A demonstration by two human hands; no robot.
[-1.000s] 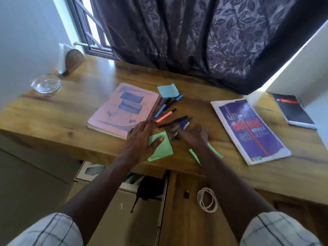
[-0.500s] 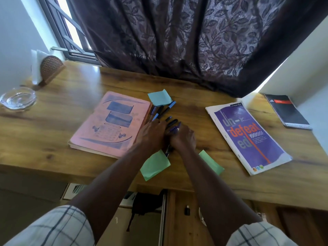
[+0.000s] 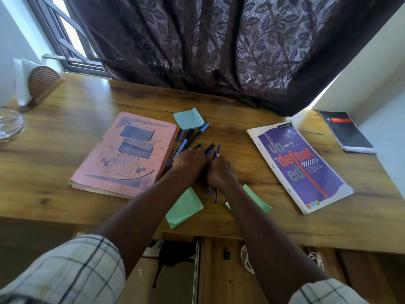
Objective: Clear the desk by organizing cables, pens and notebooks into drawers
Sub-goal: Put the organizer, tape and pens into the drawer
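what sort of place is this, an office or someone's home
Most likely a home study corner rather than an office: a wooden desk stands against a window hung with a dark leaf-patterned curtain, and a pink notebook, a purple notebook and loose pens lie on it.

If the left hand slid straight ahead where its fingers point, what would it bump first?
Likely the loose pens just beyond the left hand, then the blue sticky notes behind them.

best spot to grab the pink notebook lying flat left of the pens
The pink notebook lies flat, with pens close along its right edge. Slide fingers under its thick near edge, which is free, coming from the front of the desk, thumb on the cover.
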